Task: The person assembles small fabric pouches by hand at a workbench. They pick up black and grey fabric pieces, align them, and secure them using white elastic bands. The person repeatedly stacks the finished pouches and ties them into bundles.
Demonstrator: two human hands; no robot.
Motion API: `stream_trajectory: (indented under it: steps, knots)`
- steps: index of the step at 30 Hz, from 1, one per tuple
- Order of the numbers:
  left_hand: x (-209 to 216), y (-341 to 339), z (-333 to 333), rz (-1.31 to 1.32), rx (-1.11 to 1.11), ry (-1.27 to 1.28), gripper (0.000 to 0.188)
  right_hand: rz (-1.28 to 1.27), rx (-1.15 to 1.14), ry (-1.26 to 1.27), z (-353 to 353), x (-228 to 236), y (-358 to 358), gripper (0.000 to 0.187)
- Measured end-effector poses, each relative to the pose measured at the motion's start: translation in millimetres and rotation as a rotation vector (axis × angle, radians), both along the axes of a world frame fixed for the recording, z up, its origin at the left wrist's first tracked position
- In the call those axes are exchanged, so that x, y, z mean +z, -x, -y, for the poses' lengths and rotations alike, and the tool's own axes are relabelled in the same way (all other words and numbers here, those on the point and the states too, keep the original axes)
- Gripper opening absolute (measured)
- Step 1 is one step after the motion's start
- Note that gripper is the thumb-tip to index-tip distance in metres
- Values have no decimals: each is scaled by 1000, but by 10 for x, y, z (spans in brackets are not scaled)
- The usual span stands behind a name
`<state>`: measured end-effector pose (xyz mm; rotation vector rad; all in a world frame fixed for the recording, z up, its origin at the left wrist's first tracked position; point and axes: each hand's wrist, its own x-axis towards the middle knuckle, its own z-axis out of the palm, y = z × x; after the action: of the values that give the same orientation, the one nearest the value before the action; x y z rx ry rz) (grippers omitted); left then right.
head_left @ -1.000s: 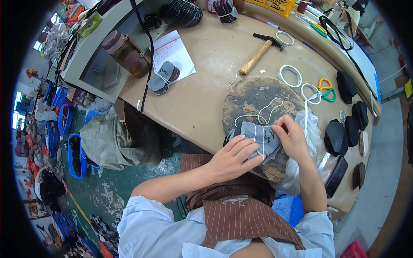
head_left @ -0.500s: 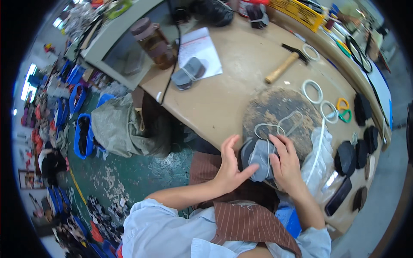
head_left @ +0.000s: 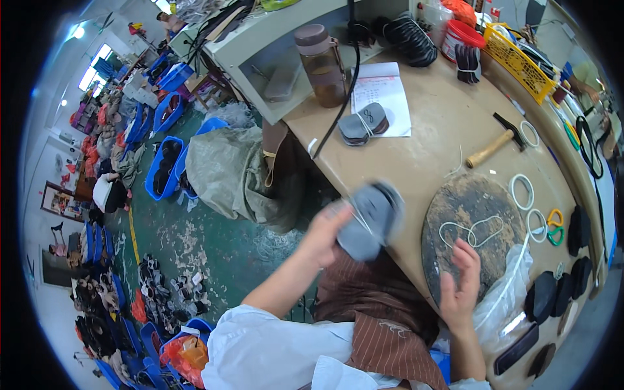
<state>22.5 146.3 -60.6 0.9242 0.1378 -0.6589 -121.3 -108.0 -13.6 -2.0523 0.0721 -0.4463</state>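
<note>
My left hand (head_left: 325,229) is closed around the near edge of a bundle of grey sole-shaped pieces (head_left: 368,221), held up off the table's front edge. A thin pale band crosses the bundle, and its far side is smeared by motion. My right hand (head_left: 461,286) is open, fingers apart with nothing in them, over the near edge of a round, worn chopping-block-like slab (head_left: 448,201). On that slab lies a loop of pale cord (head_left: 478,235). A similar banded grey bundle (head_left: 364,125) rests partly on a sheet of paper (head_left: 396,97).
A hammer (head_left: 492,147) lies beyond the slab. White rings (head_left: 522,192), scissors with orange and green handles (head_left: 554,226), clear plastic (head_left: 504,302), a phone (head_left: 517,349) and dark pieces (head_left: 539,297) line the right. A bottle (head_left: 321,65) stands far left.
My left hand has lifted the grey bundle away from the slab, leftward. My right hand has let go of it and opened. The whole view has also shifted.
</note>
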Motion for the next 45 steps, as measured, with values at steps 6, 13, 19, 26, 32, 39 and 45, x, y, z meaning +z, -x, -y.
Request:
stream_trajectory:
  steps: [6, 13, 19, 26, 32, 39, 45]
  knots:
    - [83, -1492, -488, -39, 636, -284, 54, -127, -151, -209, 498, -130, 481, 16]
    - [-140, -2528, -415, 248, 657, -1443, 89, -162, -236, -268, 568, -58, 691, 13]
    - [-375, -2055, -424, 562, 860, -1450, 92, -171, -314, -327, 606, -192, 950, 12]
    - [-80, -1496, 350, 1539, 157, -1403, 85, -156, -356, -341, 537, -102, 948, 11]
    - [-240, -1945, 466, 1427, 122, -1290, 57, -111, -280, -100, 448, -67, 940, 10]
    - [73, -1213, 473, 891, 168, -643, 35, -103, -280, -174, 499, -33, 1005, 14]
    - [348, 538, 1299, 1081, -381, -615, 28, 229, -372, -34, 197, -83, 758, 31]
